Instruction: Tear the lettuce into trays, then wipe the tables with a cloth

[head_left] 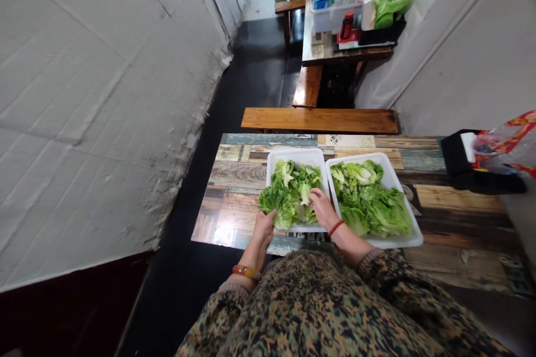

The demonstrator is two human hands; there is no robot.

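Note:
Two white plastic trays stand side by side on the table, both with green lettuce in them. Over the near left corner of the left tray (296, 154), my left hand (263, 224) grips the edge of a large curly lettuce leaf (278, 203), thumb on top. My right hand (322, 207) reaches in from the right side of the same tray, its fingers closed on the pale stem of another lettuce leaf (305, 194). Leaves partly hide the fingertips of both hands. Larger lettuce leaves (377, 209) lie in the right tray (414, 233), beside my right forearm.
The table (238, 175) has a patchwork wood pattern. At its right sit a black holder (456, 159) and a clear-and-red plastic bag (508, 142). Beyond are a wooden bench (318, 119) and a second table (314, 50) with a loaded white bin (326, 21). A white wall (104, 95) runs along the left.

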